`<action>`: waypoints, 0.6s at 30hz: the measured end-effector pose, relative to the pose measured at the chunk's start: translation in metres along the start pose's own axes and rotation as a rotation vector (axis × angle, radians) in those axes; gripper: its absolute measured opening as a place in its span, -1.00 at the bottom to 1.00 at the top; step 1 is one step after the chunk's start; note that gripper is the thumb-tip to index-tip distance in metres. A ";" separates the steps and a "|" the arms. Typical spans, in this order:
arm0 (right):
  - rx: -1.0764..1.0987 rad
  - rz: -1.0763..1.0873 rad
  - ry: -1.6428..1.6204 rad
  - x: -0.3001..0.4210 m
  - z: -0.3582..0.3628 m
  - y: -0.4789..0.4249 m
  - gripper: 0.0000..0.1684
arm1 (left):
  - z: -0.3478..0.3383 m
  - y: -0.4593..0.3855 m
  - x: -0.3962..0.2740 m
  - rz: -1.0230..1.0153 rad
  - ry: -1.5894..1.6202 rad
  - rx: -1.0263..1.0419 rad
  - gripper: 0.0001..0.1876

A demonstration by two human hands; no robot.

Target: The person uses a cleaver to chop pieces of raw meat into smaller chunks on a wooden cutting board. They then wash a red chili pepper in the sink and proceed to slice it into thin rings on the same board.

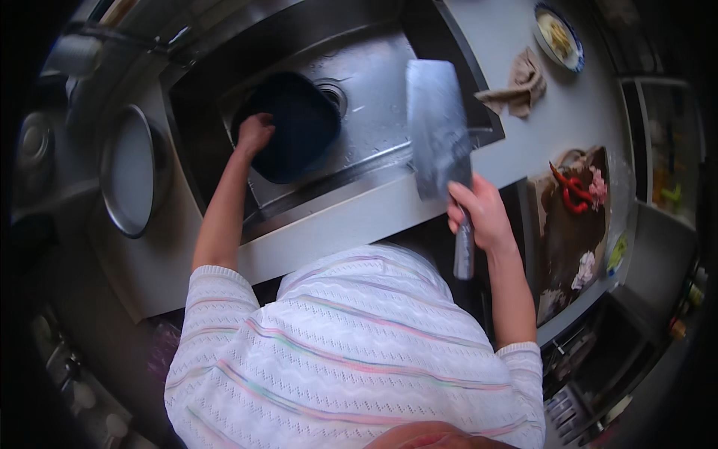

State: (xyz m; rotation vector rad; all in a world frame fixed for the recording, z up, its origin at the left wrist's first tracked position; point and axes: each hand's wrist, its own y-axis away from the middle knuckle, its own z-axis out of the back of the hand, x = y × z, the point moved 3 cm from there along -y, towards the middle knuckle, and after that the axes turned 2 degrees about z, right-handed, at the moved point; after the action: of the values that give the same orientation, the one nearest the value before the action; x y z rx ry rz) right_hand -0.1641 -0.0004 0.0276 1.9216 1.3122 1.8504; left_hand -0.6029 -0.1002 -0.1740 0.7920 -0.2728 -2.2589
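Observation:
My right hand grips the metal handle of a Chinese cleaver. Its broad steel blade points away from me, over the right part of the stainless steel sink, and looks slightly blurred. My left hand is at the left side of a dark blue basin standing in the sink. Its fingers are curled inward over the basin; whether they hold anything is hidden in the dark. Beside the basin, the round drain is partly covered.
A steel bowl stands left of the sink. On the right counter lie a crumpled brown cloth and a blue-rimmed bowl with pale food. A wet cutting board carries red chillies, chopped pink meat and white pieces.

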 end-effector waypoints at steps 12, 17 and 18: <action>0.087 -0.109 0.267 0.000 -0.105 -0.149 -0.90 | 0.001 0.037 -0.162 -0.263 1.066 0.173 -0.72; 0.123 -0.042 0.296 0.007 -0.112 -0.130 -0.89 | -0.009 0.042 -0.195 -0.724 0.189 -0.064 -0.38; 0.126 -0.032 0.337 0.009 -0.109 -0.124 -0.90 | -0.006 0.035 -0.196 -0.692 0.123 -0.109 -0.34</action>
State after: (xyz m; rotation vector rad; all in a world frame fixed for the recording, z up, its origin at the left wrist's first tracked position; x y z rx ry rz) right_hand -0.3178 0.0322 -0.0232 1.6812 1.5801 2.1953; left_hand -0.4706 0.0100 -0.0742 1.0804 0.2212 -2.8092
